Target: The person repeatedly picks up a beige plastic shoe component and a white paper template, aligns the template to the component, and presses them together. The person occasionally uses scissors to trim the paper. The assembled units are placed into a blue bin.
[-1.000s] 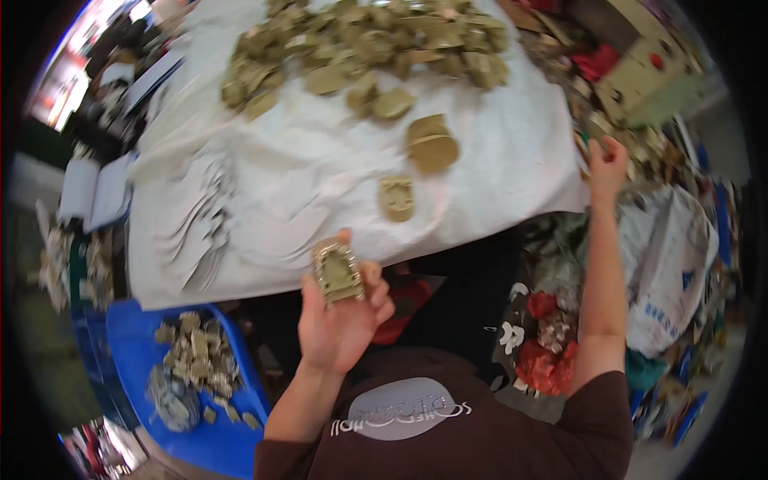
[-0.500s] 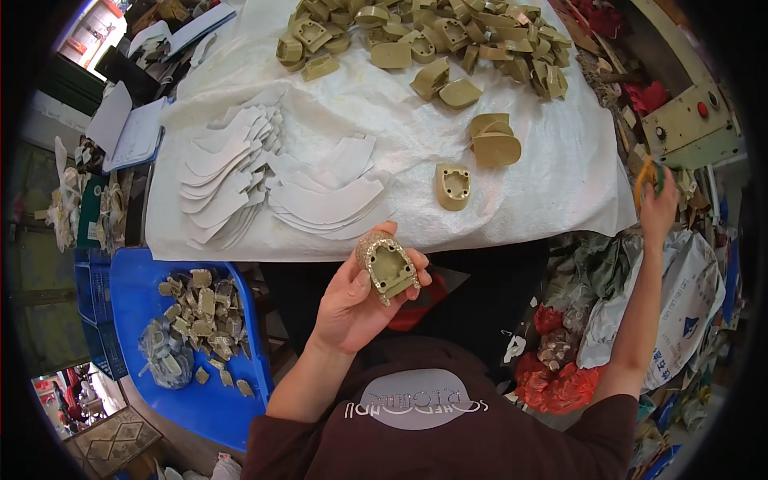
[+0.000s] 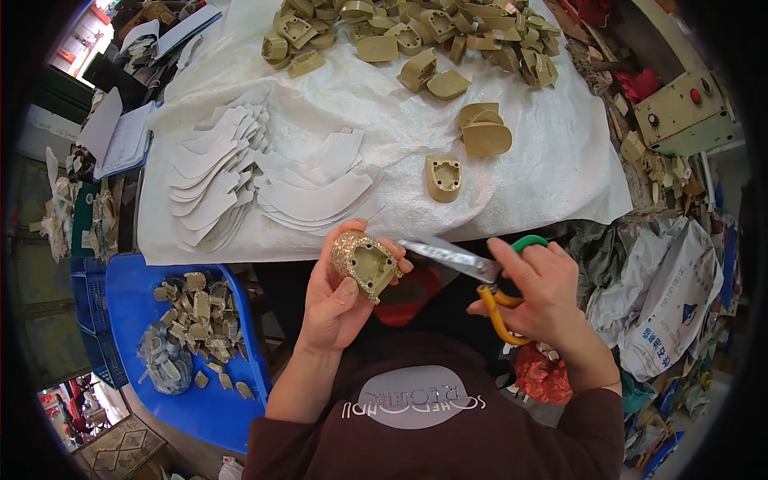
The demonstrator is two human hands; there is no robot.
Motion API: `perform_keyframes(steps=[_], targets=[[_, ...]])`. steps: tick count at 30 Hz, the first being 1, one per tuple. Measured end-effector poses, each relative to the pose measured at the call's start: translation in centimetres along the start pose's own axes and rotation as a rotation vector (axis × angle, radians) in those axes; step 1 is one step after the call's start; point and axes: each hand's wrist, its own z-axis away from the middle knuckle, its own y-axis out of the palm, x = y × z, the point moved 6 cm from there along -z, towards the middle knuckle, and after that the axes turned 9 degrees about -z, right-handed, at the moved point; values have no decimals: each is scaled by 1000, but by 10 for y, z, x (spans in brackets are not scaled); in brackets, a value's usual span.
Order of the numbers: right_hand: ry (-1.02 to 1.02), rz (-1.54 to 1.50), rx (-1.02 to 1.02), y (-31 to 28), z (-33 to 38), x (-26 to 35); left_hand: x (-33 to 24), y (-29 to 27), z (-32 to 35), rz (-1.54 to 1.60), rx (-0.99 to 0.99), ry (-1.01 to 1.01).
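Left hand (image 3: 330, 308) grips a glittered piece (image 3: 370, 269); right hand (image 3: 546, 290) holds scissors (image 3: 459, 258).
Bare pieces (image 3: 438, 27) heap toward the surface's (image 3: 552, 192) far edge; tub pieces (image 3: 200, 309) seem done, though small to tell.

A workshop: the work table (image 3: 552, 184) has lots of tan heel blocks (image 3: 438, 26) on it and a control box (image 3: 678, 114) with a red button (image 3: 695, 96) to its right

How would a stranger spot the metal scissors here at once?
Start at the big white-sheeted table. Off its near edge, the person's bare right hand holds the metal scissors. Unlike the glittery gold block nearby, they have green and orange handle loops.
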Motion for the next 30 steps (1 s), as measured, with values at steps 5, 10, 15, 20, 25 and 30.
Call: perform_keyframes(steps=[5,10,15,20,25,30], targets=[[-50,-8,-8,0,-9,11,-1,4,1,16,-30,22],[-55,4,11,0,-9,12,1,7,2,-32,-107,11],[-8,25,36,3,-8,10,0,8,1,-129,-137,48],[-39,96,-2,4,-6,12,-2,4,1,-304,-181,118],[-120,172,-57,12,-3,11,-5,12,-1,-333,-192,136],[-169,149,-121,21,2,4,-1,15,-2,-249,-176,116]])
